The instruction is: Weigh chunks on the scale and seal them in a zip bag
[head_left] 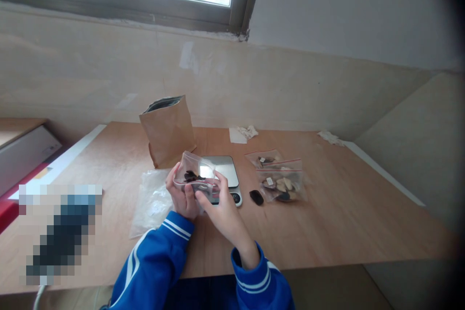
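My left hand (180,196) and my right hand (217,203) both grip a small clear zip bag (194,174) with dark pieces inside, held just above the table's near middle. The left fingers wrap its left side; the right thumb and fingers pinch its lower right edge. Right behind the bag sits a small digital scale (224,169) with a shiny steel plate. Both sleeves are blue with white stripes.
A brown paper bag (169,131) stands open behind the scale. Empty clear bags (150,201) lie at the left. Two filled zip bags (281,181) and a loose dark piece (256,197) lie right of the scale. Crumpled tissue (247,131) lies near the wall.
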`<state>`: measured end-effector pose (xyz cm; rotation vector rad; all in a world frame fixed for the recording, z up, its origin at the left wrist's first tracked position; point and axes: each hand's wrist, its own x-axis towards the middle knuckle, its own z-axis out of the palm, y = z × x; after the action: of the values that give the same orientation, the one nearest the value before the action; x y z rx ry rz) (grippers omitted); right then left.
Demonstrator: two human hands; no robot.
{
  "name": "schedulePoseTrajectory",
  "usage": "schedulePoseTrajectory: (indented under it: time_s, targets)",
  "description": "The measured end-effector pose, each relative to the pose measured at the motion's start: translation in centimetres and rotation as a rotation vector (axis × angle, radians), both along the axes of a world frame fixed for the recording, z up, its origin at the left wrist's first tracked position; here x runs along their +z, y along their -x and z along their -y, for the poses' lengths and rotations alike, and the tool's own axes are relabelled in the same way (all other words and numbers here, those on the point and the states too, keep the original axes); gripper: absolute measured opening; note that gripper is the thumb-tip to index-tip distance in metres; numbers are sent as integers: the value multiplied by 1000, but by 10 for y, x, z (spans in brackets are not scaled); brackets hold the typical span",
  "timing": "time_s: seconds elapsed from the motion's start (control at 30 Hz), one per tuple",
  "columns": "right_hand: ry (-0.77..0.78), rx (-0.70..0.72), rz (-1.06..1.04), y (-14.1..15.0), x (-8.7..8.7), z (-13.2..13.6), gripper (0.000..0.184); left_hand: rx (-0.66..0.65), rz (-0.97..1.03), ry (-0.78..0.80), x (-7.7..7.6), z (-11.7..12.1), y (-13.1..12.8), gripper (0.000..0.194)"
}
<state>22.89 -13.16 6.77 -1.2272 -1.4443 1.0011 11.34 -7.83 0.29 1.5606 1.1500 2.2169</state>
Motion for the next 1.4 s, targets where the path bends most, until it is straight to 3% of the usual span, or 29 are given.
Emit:
schedulePoseTrajectory:
  time_s: [0.17,0.3,0.37,0.47,0.57,0.73,0.93,1.03,1.17,1.4]
  targets:
    - [-118,24,-139,-6,10,4,44,8,-197,49,9,30,-2,59]
    - [-160,-37,-187,-30,16,10,38,32,-25,170,28,45,0,53]
    - [-147,-29,-179,-42,14,14,38,-47,102,304,35,46,2,47]
    - [-98,-14,-162,-53,6,17,43,-293,188,512,41,46,5,38]
    - [-87,-80,-147,-58,-7,18,47,-352,233,558,39,47,6,35]
    - [-102,-218,-122,-64,-28,16,44,-192,274,458,30,52,5,30]
    - [-185,-116,-94,-64,-23,19,37,-324,27,452,25,59,4,29]
    - [-239,-102,-57,-64,-21,21,37,-312,63,444,21,60,3,28]
    - [-207,-222,-64,-68,-34,20,40,-226,251,429,13,55,5,30]
    - [-123,-436,-240,-65,-63,12,40,-330,240,486,9,55,5,31]
